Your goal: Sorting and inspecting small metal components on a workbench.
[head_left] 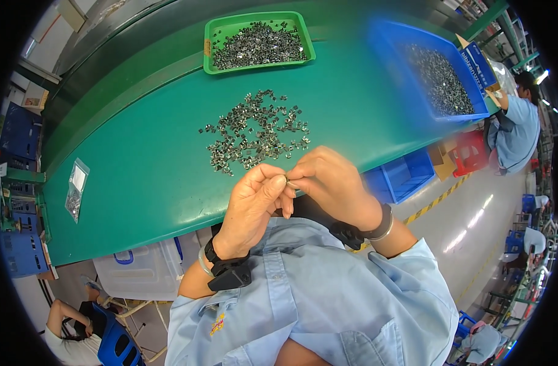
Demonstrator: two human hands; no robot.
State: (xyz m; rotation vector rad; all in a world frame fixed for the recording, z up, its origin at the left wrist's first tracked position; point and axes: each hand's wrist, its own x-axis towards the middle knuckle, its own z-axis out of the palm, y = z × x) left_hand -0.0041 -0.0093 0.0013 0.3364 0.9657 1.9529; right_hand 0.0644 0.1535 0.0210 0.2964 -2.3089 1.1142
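Green bench [139,177], factory floor. Left hand [254,204] and right hand [331,183] pinch one small metal clip [289,182] together, just below the loose clip pile [257,129]; a slip could drop it off the bench edge.

Green table [139,165], green tray [215,27], blue bin [389,36], seemingly silvery-grey clips [257,131].

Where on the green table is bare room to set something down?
Bare: the stretch between the plastic bag and the loose pile of metal clips, and right of that pile, below the blue bin. Crowded: around the pile and green tray.
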